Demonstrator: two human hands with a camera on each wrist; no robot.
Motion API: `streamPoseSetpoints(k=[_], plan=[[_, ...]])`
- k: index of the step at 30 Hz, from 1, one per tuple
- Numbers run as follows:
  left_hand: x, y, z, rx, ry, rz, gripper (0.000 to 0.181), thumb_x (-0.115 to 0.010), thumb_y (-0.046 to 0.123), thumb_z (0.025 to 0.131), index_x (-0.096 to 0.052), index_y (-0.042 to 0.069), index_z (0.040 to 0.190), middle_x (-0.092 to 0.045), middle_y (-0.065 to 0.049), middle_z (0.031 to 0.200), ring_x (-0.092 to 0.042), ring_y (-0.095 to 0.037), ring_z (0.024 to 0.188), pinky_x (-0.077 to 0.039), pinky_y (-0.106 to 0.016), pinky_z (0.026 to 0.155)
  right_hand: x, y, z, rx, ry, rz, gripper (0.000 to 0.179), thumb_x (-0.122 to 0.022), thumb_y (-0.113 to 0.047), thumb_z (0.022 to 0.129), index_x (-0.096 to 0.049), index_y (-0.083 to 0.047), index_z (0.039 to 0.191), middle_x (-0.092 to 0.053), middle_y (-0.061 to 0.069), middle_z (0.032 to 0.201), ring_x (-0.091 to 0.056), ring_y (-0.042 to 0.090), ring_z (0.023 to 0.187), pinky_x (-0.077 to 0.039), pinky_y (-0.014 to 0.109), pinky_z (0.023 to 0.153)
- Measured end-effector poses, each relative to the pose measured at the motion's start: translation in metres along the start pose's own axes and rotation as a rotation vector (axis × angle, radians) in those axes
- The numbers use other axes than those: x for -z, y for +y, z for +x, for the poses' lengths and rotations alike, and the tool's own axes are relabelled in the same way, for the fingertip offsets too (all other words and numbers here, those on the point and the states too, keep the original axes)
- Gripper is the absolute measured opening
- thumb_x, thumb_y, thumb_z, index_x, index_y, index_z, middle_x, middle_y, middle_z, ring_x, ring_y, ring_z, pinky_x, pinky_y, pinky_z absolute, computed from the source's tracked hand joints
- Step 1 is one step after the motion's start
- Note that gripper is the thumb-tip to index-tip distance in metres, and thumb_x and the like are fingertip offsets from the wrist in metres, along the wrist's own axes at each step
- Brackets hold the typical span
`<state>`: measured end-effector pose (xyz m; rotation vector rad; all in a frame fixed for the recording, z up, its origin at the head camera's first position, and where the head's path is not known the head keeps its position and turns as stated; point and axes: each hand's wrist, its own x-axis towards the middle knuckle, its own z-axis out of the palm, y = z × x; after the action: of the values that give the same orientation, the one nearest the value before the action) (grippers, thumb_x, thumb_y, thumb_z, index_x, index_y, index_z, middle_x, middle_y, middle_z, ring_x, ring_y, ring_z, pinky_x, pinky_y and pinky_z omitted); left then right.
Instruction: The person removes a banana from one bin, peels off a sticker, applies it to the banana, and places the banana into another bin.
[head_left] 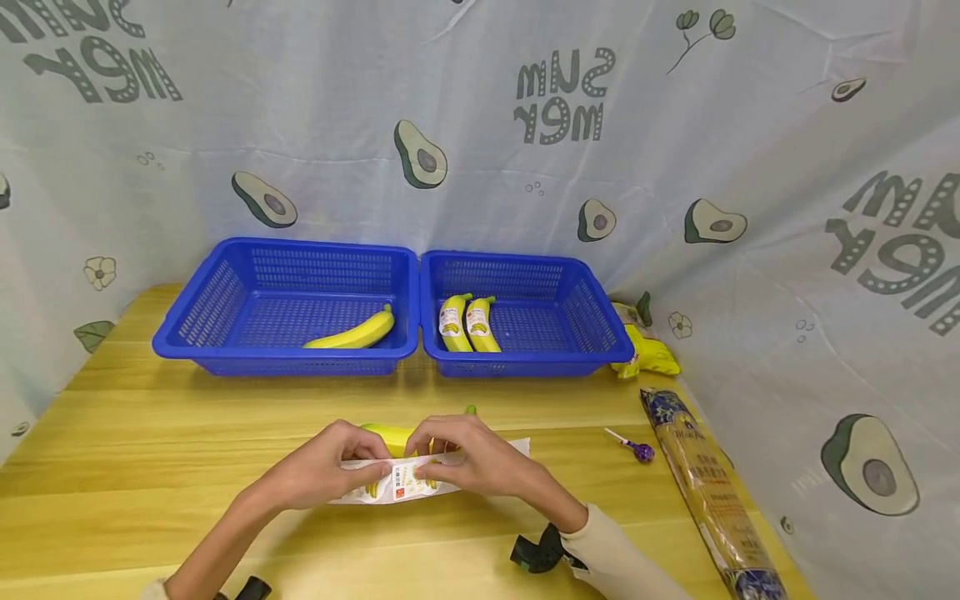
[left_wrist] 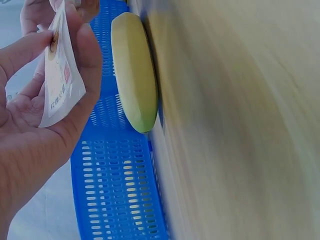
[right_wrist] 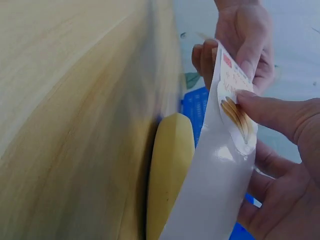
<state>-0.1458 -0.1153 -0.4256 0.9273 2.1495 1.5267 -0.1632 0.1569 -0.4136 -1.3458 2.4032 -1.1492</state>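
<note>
Between my two hands is a white strip of banana stickers (head_left: 405, 480), raised above the table. My left hand (head_left: 327, 468) pinches its left part between thumb and fingers. With thumb on top and fingers behind, my right hand (head_left: 480, 462) pinches the strip near a printed banana sticker (right_wrist: 237, 120). Bare glossy backing (right_wrist: 205, 192) shows beyond that sticker in the right wrist view. Just behind the strip a banana (left_wrist: 134, 72) lies on the table, partly covered by the hands in the head view.
Two blue baskets stand side by side at the back; the left basket (head_left: 285, 364) holds one banana (head_left: 356, 332), the right basket (head_left: 525, 363) two stickered bananas (head_left: 454, 323). To the right lie a lollipop (head_left: 641, 451), a long pasta packet (head_left: 708, 492) and a yellow packet (head_left: 648, 354).
</note>
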Motion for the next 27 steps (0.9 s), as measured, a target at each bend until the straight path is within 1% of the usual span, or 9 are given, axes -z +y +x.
streamPoseSetpoints(k=[3,6,9,14,18,22,24,27], plan=[[-0.0008,0.0005,0.0004,0.0,0.002,-0.006,0.012,-0.069,0.01,0.105,-0.077,0.004,0.099,-0.076,0.002,0.088,-0.065,-0.009,0.081,-0.053,-0.023,0.075,-0.0011,0.0011,-0.0003,0.01,0.013,-0.02,0.018,-0.08,-0.009,0.099,-0.074,-0.009,0.115,-0.077,0.003,0.109,-0.066,0.004,0.092,-0.059,0.023,0.086],[-0.0012,0.001,0.0009,0.008,0.008,-0.002,0.012,-0.069,0.01,0.105,-0.077,0.005,0.098,-0.076,0.002,0.087,-0.065,-0.009,0.081,-0.053,-0.023,0.075,-0.0011,0.0014,-0.001,0.032,0.022,-0.025,0.023,-0.08,-0.007,0.098,-0.071,-0.006,0.12,-0.076,0.008,0.112,-0.064,0.003,0.088,-0.059,0.022,0.083],[-0.0016,0.0014,0.0017,0.017,0.014,-0.002,0.013,-0.069,0.011,0.105,-0.077,0.005,0.097,-0.076,0.002,0.087,-0.066,-0.01,0.081,-0.053,-0.023,0.075,-0.0009,0.0011,-0.0004,0.062,0.02,-0.03,0.027,-0.08,-0.005,0.098,-0.069,-0.006,0.123,-0.075,0.009,0.114,-0.062,0.004,0.087,-0.058,0.021,0.081],[-0.0023,0.002,0.0019,0.021,0.01,-0.006,0.013,-0.069,0.011,0.105,-0.077,0.005,0.097,-0.076,0.001,0.087,-0.064,-0.009,0.082,-0.053,-0.023,0.074,-0.0025,0.0022,0.0016,0.093,-0.006,-0.041,0.02,-0.079,-0.005,0.098,-0.073,-0.008,0.117,-0.074,0.003,0.112,-0.062,0.007,0.091,-0.056,0.02,0.083],[-0.0029,0.0018,0.0021,0.018,0.013,0.0,0.013,-0.07,0.012,0.106,-0.077,0.005,0.097,-0.075,0.002,0.087,-0.063,-0.008,0.08,-0.052,-0.022,0.073,-0.0034,0.0033,0.001,0.083,0.001,-0.053,0.016,-0.081,-0.005,0.097,-0.075,-0.008,0.112,-0.075,0.003,0.107,-0.062,0.006,0.09,-0.057,0.02,0.082],[-0.0039,0.0014,0.0023,0.007,0.015,0.008,0.014,-0.07,0.013,0.106,-0.077,0.006,0.096,-0.075,0.003,0.086,-0.063,-0.008,0.08,-0.052,-0.022,0.073,-0.0027,0.0038,0.0008,0.064,0.021,-0.063,0.013,-0.083,-0.005,0.095,-0.074,-0.008,0.104,-0.075,0.002,0.1,-0.06,0.002,0.083,-0.056,0.019,0.076],[-0.0044,0.0015,0.0026,0.005,0.016,0.011,0.014,-0.07,0.013,0.106,-0.077,0.006,0.096,-0.075,0.003,0.086,-0.063,-0.008,0.08,-0.052,-0.022,0.073,-0.0017,0.0038,0.0007,0.044,0.024,-0.052,0.012,-0.083,-0.005,0.095,-0.074,-0.009,0.101,-0.075,0.001,0.097,-0.058,-0.001,0.079,-0.056,0.019,0.074],[-0.0052,0.0022,0.0033,0.015,0.018,0.021,0.014,-0.071,0.014,0.105,-0.077,0.006,0.096,-0.075,0.003,0.086,-0.063,-0.007,0.079,-0.052,-0.022,0.072,0.0009,0.0039,-0.0003,-0.011,0.011,-0.018,0.01,-0.083,-0.007,0.095,-0.074,-0.008,0.098,-0.074,0.001,0.092,-0.058,-0.004,0.076,-0.057,0.019,0.071]])
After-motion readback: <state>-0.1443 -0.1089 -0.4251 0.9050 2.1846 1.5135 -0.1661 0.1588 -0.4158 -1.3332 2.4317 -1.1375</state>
